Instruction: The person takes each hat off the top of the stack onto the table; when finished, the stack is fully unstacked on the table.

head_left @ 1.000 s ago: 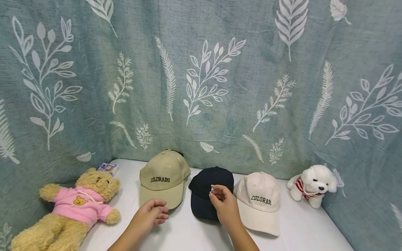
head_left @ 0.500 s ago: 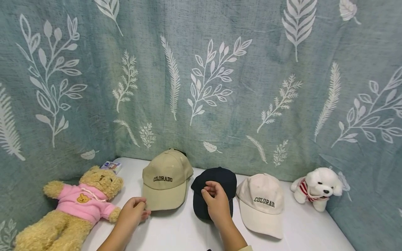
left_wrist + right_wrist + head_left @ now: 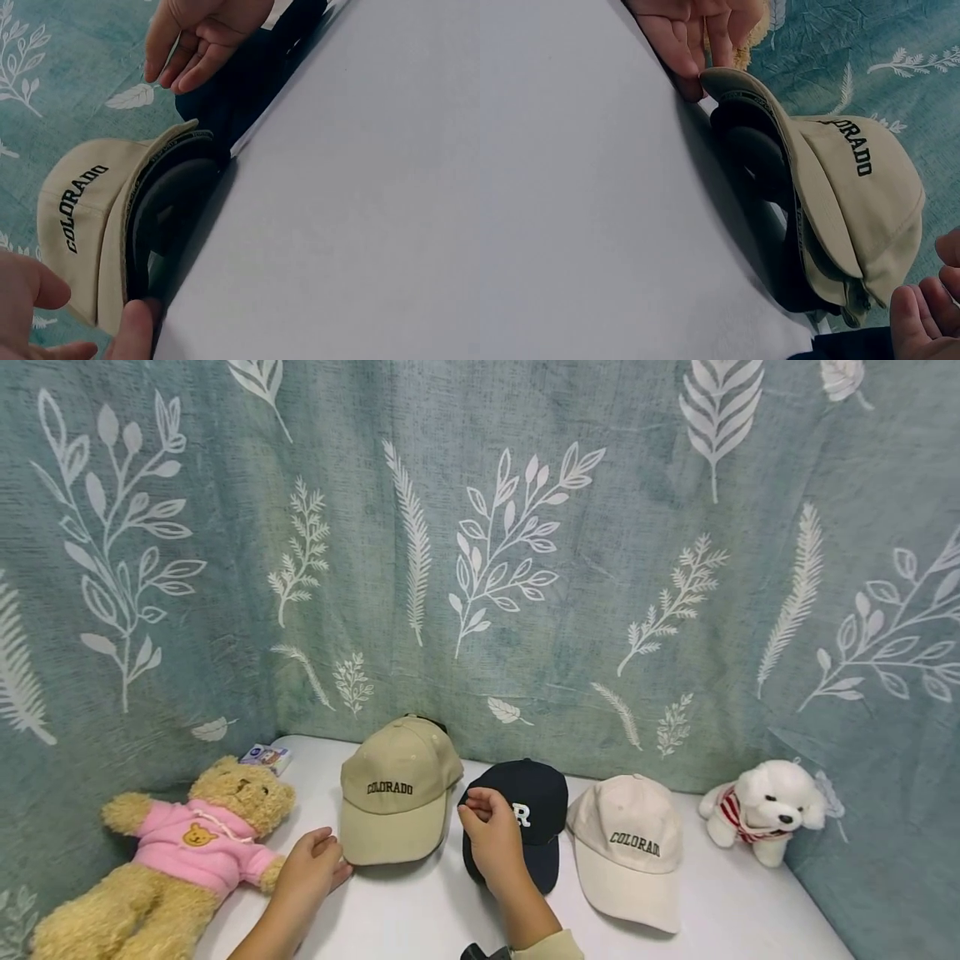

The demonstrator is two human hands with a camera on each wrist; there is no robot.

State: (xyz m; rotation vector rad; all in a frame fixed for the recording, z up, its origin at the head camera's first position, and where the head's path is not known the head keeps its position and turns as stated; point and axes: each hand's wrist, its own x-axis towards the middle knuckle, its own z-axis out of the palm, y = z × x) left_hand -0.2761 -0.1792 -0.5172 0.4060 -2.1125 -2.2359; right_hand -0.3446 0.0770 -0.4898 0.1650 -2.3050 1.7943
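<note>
A khaki baseball cap with COLORADO lettering stands on the white table, with dark layers beneath its brim in both wrist views. At the brim's left corner is my left hand, its fingertips at the edge; whether they touch it is hard to tell. In the right wrist view, this left hand has its fingers extended beside the brim tip. My right hand, fingers loosely bent around nothing, hovers before a navy cap marked with a white letter R and hides its left part.
A cream COLORADO cap sits right of the navy one. A teddy bear in a pink hoodie lies at left, near a small box. A white plush dog sits at right. Leaf-patterned curtain encloses the table.
My left hand has moved left from in front of the khaki cap to its brim's left corner. The right hand has shifted left, uncovering the navy cap's letter.
</note>
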